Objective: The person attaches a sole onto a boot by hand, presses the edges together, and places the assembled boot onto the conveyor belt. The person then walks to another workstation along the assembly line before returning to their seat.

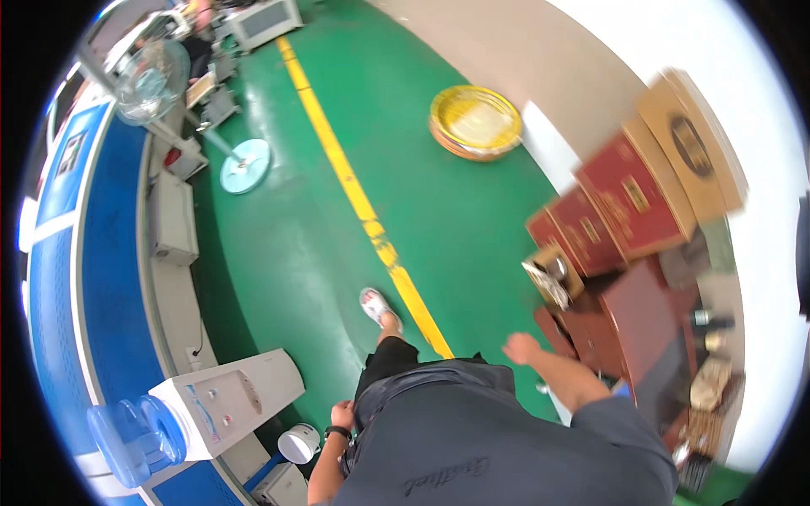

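Observation:
My left hand [342, 415] hangs beside my black shorts, a dark band round its wrist. Its fingers are curled in, and nothing shows in them. Out to the right, my right hand [521, 348] is held away from my body, slightly blurred, in a loose fist with nothing visible in it. Nearest to that hand is a reddish-brown wooden desk [645, 325], apart from it. By my left hand, lower down, stands a white bucket [299, 443]. One foot in a light sandal [377, 309] is out in front, left of a yellow floor line [337, 160].
To the left stands a white water dispenser [228, 401] with a blue bottle [139, 438], along a blue partition [122, 244]. Farther on is a standing fan [245, 166]. Red and brown cartons [629, 198] are stacked at right. Yellow round coils [477, 122] lie on the green floor by the wall.

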Demonstrator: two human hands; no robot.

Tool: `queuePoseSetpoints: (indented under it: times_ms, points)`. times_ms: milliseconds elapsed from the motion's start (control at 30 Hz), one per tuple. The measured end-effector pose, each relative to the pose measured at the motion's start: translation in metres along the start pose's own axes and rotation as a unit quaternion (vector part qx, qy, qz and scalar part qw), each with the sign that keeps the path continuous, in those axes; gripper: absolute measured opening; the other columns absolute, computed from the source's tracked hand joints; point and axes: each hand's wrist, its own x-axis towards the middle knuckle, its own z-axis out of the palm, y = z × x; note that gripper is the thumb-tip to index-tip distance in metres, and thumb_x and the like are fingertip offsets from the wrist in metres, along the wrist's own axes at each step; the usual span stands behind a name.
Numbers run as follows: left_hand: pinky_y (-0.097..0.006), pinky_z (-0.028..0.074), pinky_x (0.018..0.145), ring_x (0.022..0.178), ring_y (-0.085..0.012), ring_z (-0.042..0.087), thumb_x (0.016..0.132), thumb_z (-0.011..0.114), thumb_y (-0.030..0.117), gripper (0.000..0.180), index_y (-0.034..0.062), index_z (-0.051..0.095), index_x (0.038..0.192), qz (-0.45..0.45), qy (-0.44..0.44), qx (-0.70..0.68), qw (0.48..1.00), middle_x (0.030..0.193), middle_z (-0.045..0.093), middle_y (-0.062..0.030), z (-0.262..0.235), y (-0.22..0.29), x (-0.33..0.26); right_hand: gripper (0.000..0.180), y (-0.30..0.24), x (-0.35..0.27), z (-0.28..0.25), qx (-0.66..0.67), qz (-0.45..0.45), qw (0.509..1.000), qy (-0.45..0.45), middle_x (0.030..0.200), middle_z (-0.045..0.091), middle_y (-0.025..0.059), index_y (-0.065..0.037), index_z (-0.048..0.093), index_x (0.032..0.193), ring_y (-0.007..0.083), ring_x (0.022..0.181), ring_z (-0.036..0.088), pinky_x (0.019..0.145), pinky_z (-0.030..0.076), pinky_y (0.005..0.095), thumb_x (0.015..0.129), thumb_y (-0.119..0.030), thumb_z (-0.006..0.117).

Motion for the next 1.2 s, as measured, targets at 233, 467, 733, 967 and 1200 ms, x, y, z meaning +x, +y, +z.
queuePoseSetpoints:
  times_ms: [233, 467, 733, 967, 1200]
  points:
    - [-0.045, 0.056, 0.093, 0.105, -0.0374, 0.071, 0.093, 0.059, 0.037, 0.036, 0.0103, 0.076, 0.110, 0.049, -0.078, 0.197, 0.976, 0.110, 0.074, -0.0185, -0.161, 0.178, 0.233, 0.035, -0.100, 0.168, -0.004, 0.503, 0.255, 0.820, 0.096, 0.108, 0.073, 0.0203, -0.010, 0.076, 0.104, 0.0385, 0.101, 0.070, 0.089, 0.056, 0.0486, 0.087, -0.036, 0.062]
    - [-0.038, 0.058, 0.079, 0.084, -0.0251, 0.075, 0.094, 0.065, 0.035, 0.040, -0.0013, 0.071, 0.112, 0.085, 0.086, -0.092, 0.988, 0.089, 0.077, -0.0155, -0.292, 0.326, 0.395, 0.027, -0.264, 0.337, -0.264, 0.092, 0.070, 0.992, 0.040, 0.092, 0.075, 0.0160, -0.009, 0.075, 0.084, 0.0339, 0.088, 0.072, 0.080, 0.057, 0.0440, 0.081, -0.035, 0.071]
    - [-0.043, 0.052, 0.100, 0.110, -0.0358, 0.069, 0.091, 0.064, 0.041, 0.042, 0.0054, 0.077, 0.108, -0.136, -0.006, 0.036, 0.990, 0.109, 0.075, -0.0188, -0.358, 0.330, 0.533, 0.042, -0.370, 0.606, -0.395, 0.121, -0.032, 0.991, -0.043, 0.100, 0.075, 0.0189, -0.010, 0.078, 0.102, 0.0380, 0.100, 0.071, 0.089, 0.056, 0.0479, 0.088, -0.045, 0.060]
    - [-0.042, 0.057, 0.091, 0.098, -0.0349, 0.074, 0.092, 0.065, 0.040, 0.043, 0.0028, 0.075, 0.112, -0.232, 0.064, -0.167, 0.956, 0.101, 0.076, -0.0210, -0.427, 0.421, 0.629, 0.036, -0.521, 0.788, -0.669, 0.058, -0.079, 0.995, 0.035, 0.098, 0.075, 0.0192, -0.005, 0.077, 0.096, 0.0386, 0.096, 0.071, 0.088, 0.056, 0.0477, 0.089, -0.038, 0.065]
    - [-0.043, 0.056, 0.092, 0.104, -0.0369, 0.072, 0.090, 0.066, 0.042, 0.045, 0.0041, 0.075, 0.112, -0.102, 0.025, -0.022, 0.994, 0.106, 0.074, -0.0237, -0.496, 0.516, 0.843, 0.030, -0.625, 0.955, -0.825, 0.172, -0.043, 0.979, 0.101, 0.083, 0.075, 0.0152, -0.004, 0.075, 0.090, 0.0290, 0.078, 0.072, 0.075, 0.056, 0.0417, 0.089, -0.033, 0.068]
